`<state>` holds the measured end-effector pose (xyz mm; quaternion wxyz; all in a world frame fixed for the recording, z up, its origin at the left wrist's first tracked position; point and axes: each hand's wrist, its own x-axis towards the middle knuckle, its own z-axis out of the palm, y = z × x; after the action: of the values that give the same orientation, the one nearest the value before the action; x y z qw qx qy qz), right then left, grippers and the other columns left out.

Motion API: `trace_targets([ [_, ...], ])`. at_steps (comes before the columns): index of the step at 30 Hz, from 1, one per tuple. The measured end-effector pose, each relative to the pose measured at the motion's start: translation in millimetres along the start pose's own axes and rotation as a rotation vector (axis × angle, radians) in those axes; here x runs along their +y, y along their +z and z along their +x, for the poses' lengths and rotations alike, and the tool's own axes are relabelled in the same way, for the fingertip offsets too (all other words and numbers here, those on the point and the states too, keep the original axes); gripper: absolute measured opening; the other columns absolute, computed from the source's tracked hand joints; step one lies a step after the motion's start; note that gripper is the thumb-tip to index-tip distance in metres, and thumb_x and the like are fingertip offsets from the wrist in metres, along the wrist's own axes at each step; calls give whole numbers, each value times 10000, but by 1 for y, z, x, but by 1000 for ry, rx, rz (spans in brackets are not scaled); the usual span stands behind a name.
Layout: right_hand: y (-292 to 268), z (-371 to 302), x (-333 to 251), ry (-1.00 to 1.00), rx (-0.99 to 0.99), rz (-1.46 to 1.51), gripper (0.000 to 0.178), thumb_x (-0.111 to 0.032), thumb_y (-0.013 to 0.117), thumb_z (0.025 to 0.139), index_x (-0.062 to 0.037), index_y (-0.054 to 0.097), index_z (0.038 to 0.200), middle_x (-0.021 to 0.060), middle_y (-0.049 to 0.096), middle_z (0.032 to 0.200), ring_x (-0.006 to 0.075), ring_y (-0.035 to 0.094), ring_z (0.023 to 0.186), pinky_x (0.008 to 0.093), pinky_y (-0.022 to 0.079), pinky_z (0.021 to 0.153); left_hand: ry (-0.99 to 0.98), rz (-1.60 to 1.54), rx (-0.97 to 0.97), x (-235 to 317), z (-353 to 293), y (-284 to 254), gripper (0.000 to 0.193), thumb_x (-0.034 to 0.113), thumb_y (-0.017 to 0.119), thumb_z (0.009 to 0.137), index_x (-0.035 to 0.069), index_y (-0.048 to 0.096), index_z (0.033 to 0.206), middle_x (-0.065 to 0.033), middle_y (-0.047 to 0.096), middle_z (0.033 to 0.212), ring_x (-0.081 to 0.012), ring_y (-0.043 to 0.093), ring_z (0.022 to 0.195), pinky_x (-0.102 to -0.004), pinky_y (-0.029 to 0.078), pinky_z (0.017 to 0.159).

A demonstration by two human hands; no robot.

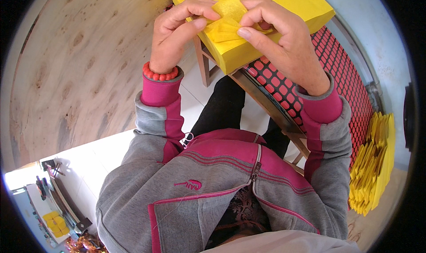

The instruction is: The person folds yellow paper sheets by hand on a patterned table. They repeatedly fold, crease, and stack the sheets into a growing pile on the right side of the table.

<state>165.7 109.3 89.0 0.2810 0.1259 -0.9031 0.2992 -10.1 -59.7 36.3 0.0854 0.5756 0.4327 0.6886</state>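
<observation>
A thin, slightly shiny yellow sheet [228,15], cloth or paper, is pleated into folds between my two hands. My left hand [175,37] pinches its left side between thumb and fingers, with a red bead bracelet on that wrist. My right hand [284,37] has thumb and forefinger closed on the right side of the folds. Both hands are just over the near corner of a yellow block-shaped surface [239,56], which looks box-like or covered in yellow material. Whether the sheet touches that surface I cannot tell.
A wooden frame [262,95] stands under the yellow surface, beside a red and black patterned panel [335,66]. At the right is a stack of folded yellow pieces [372,166]. A large wooden board [80,71] fills the left. Yellow bundles [56,223] lie at lower left.
</observation>
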Motion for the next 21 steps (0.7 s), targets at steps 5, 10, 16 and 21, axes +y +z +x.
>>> trace_targets([
  [5,3,0,1,18,27,50,92,-52,682,935,5,623,978,102,657,1168,138,620,906,263,496,817,90,77,-64,-6,2,-6,120,-10,630,895,-5,693,997,-108,694,1129,-182,639,1065,-294,469,938],
  [10,3,-1,-1,60,70,92,109,-60,697,927,-8,625,990,116,660,1236,133,624,912,260,501,822,-20,96,-12,-3,-1,0,84,24,665,934,-4,675,1013,-107,694,1131,-164,638,1047,-297,495,913],
  [16,-1,0,0,-38,35,-41,119,-83,690,934,-9,638,1011,159,647,1276,176,652,945,279,512,836,-111,29,99,-4,-3,7,101,21,651,973,0,618,1066,-106,698,1123,-136,650,1013,-265,510,904],
  [21,-1,2,3,-144,3,-92,119,-87,674,944,-1,646,1019,164,644,1245,200,654,945,287,513,840,-71,21,159,-8,-2,6,121,-20,619,972,5,593,1088,-126,689,1163,-142,644,1046,-276,499,933],
])
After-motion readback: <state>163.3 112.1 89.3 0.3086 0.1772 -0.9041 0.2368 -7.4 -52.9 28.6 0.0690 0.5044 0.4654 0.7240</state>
